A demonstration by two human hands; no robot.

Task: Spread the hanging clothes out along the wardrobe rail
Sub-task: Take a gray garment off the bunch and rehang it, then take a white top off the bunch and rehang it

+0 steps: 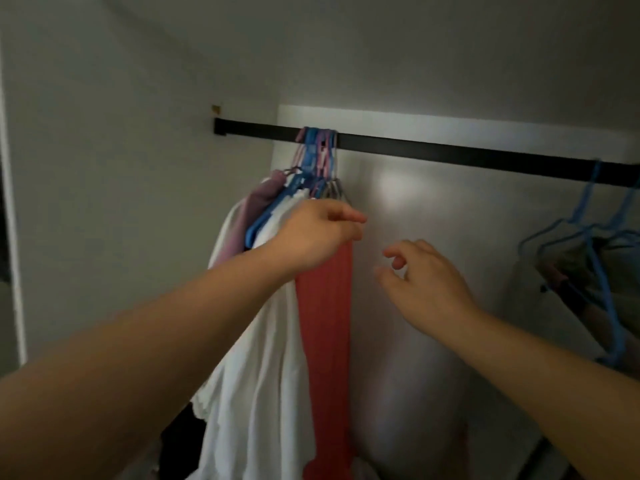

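We look up at the black rail (450, 151), which crosses the view from about ten o'clock to three o'clock. Most of the clothes are bunched together at its left part: a tight cluster of pink and blue hanger hooks (317, 147) sits at roughly eleven o'clock, and below it hang a mauve garment (258, 206), a mass of white garments (263, 368) and, on the right edge of the bunch, a red garment (327, 323) that drops towards six o'clock.

Our left hand (311, 233) lies over the top of the bunch, just under the hooks, fingers curled at the red garment's upper end; whether it pinches a hanger or only touches the cloth we cannot tell. Our right hand (424, 275), at about three o'clock of the left one, hovers apart from the clothes, fingers loosely bent and holding nothing.

At the far right, around three o'clock, some blue hangers (585, 216) with dark clothing already hang well apart from the bunch. So we judge the task barely started: a long bare stretch of rail lies between, and nearly every hanger remains to be slid out.
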